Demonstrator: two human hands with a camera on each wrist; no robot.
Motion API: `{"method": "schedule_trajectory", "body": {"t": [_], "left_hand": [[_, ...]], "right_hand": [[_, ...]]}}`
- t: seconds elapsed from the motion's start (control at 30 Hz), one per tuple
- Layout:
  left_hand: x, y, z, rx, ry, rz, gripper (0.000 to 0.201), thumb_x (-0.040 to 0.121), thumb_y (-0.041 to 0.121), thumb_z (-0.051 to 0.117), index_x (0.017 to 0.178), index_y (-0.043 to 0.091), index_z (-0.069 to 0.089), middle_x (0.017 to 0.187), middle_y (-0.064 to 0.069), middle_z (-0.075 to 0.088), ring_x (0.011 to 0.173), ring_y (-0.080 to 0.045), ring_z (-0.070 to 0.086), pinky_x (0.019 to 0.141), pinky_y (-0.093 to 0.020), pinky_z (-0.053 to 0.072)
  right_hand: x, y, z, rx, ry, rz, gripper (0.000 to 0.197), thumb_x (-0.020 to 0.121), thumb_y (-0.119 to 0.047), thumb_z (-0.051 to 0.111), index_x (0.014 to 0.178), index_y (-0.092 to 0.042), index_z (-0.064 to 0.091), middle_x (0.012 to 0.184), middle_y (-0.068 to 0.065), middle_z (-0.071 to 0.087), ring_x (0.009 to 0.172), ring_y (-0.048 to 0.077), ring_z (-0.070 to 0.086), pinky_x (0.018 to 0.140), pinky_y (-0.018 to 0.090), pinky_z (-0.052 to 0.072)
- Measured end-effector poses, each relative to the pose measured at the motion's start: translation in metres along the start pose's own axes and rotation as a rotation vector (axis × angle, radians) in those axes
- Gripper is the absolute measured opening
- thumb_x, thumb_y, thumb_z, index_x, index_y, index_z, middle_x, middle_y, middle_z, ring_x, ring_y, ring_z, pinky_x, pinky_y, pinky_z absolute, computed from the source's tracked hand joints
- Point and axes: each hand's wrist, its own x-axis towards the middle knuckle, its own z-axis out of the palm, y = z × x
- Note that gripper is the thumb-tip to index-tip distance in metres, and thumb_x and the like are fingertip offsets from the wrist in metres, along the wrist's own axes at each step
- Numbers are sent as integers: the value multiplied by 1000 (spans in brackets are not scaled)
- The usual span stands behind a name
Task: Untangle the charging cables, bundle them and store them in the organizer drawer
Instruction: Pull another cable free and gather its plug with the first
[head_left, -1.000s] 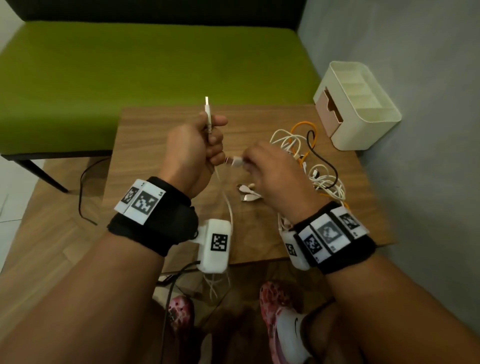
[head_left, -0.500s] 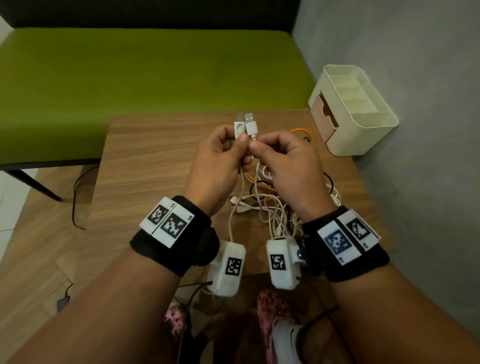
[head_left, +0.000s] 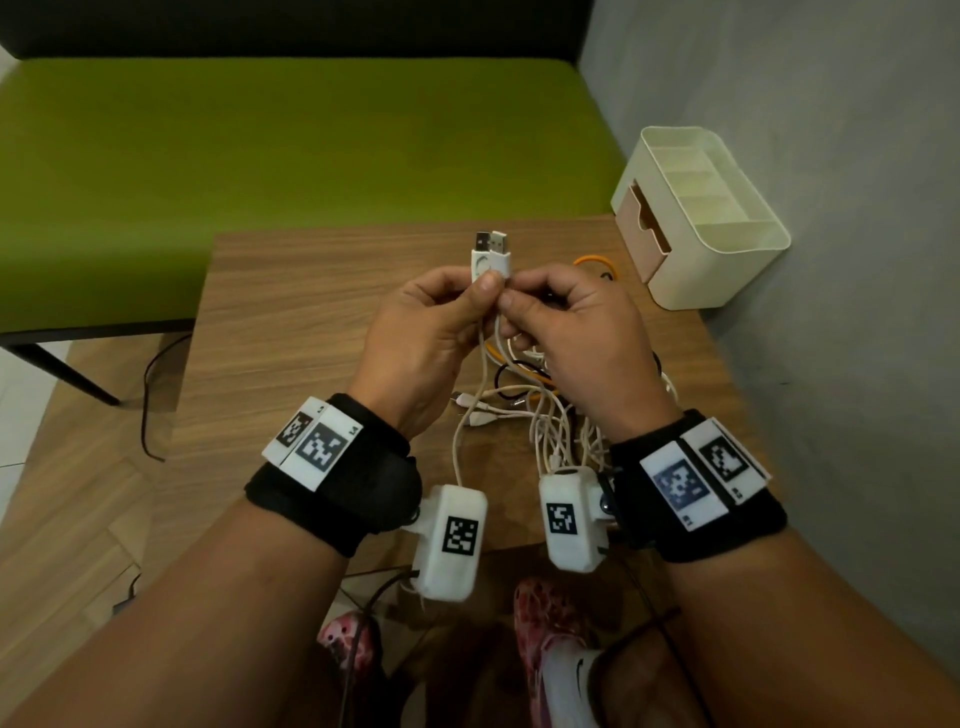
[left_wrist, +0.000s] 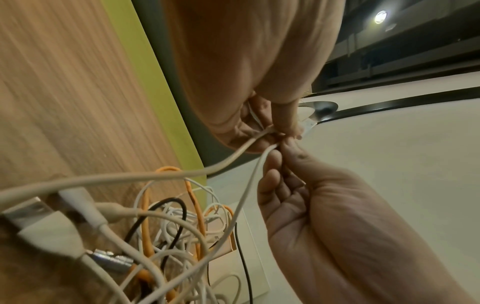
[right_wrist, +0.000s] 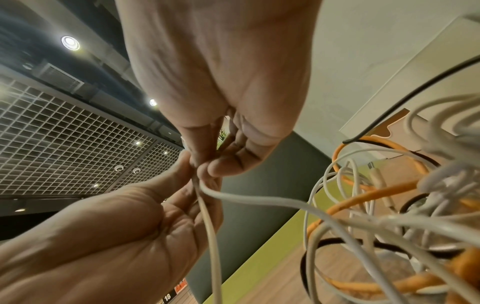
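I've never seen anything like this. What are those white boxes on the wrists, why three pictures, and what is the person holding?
No robot here: a person works with bare hands. The white boxes are wrist cameras; the wide picture comes from a head camera, the two close ones from the wrists, looking along the fingers. The left hand and right hand pinch two white USB plugs side by side, their cords hanging into a tangle of white, orange and black cables on the wooden table. A cream organizer stands at the table's far right corner.

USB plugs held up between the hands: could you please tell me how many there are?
2: the left USB plug and the right USB plug stand side by side above the fingertips of the left hand and right hand. More may hide in the tangle.
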Motion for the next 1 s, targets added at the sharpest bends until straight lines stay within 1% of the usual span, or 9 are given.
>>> {"method": "schedule_trajectory", "body": {"t": [0.1,0.23,0.37,0.43,0.6,0.67,0.8,0.93,1.0], "left_hand": [[-1,-1,1,41,19,16,24,76,17,69,94,1,66,93,-16,64,84,-27,62,78,-32,54],[-3,-1,2,141,-13,42,11,89,12,64,93,2,65,96,-21,61,93,-33,58,86,-38,50],[-5,-3,5,246,-46,85,19,101,13,48,96,-3,58,96,-25,64,87,-28,67,77,-30,54],[-4,-1,4,229,-32,107,23,104,15,42,101,-4,55,95,-25,63,81,-23,67,71,-28,54],[4,9,-4,60,39,105,23,105,17,37,89,8,51,74,-2,54,62,-9,51,62,-23,48],[3,13,-2,-2,16,91,24,106,17,36,87,10,49,67,2,49,55,-6,42,54,-20,40],[1,22,-5,-99,-38,55,27,106,21,32,85,11,47,58,6,35,50,-6,26,48,-20,24],[-5,36,-13,-370,-193,-6,28,95,36,41,86,12,51,66,6,20,54,-7,18,54,-23,19],[-4,42,-17,-395,-219,9,26,93,35,44,87,12,52,68,6,18,55,-7,17,53,-22,20]], "right_hand": [[-1,0,-1,-79,24,-15,3,89,-16,71,89,-13,72,72,-3,69,64,6,64,61,23,53],[-2,0,-2,-141,57,-20,14,85,-22,76,77,-17,65,68,-10,64,64,1,59,60,20,49],[-2,1,-1,-139,67,0,23,82,-23,79,76,-18,58,69,-6,61,64,4,57,59,24,50],[-2,2,-2,-58,-17,36,26,80,-18,81,82,-14,55,74,-8,65,68,2,62,61,21,52],[-2,20,1,-225,-288,148,25,78,-31,81,89,-28,59,98,-2,68,85,12,66,81,41,57],[-3,23,3,-281,-345,125,17,84,-29,76,85,-29,60,85,-4,65,74,7,60,73,35,54],[2,21,-5,-284,-293,90,13,90,-27,71,86,-16,66,79,17,64,68,22,59,70,44,52],[7,21,-14,-272,-295,159,17,90,-30,71,79,-19,64,61,-5,63,58,8,57,60,32,47],[9,25,-18,-309,-291,192,22,90,-36,70,74,-22,62,58,-7,62,58,8,56,61,36,48]]}}
